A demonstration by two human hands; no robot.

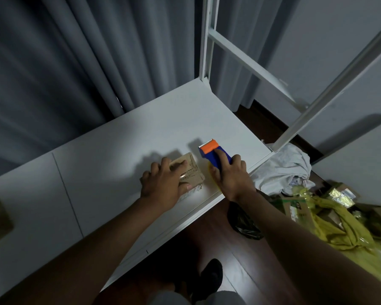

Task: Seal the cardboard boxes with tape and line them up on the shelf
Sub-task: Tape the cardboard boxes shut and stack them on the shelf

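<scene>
Left hand (pixel 163 183) pressing spread fingers on cardboard box (pixel 190 172) near shelf (pixel 110 137) front edge | right hand (pixel 230 172) gripping tape dispenser (pixel 213 154) just beside | leaving open board behind.

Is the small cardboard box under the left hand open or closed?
Closed: the cardboard box shows flat top flaps with the left hand pressing down on them. Whether it's fully taped, cannot tell.
</scene>
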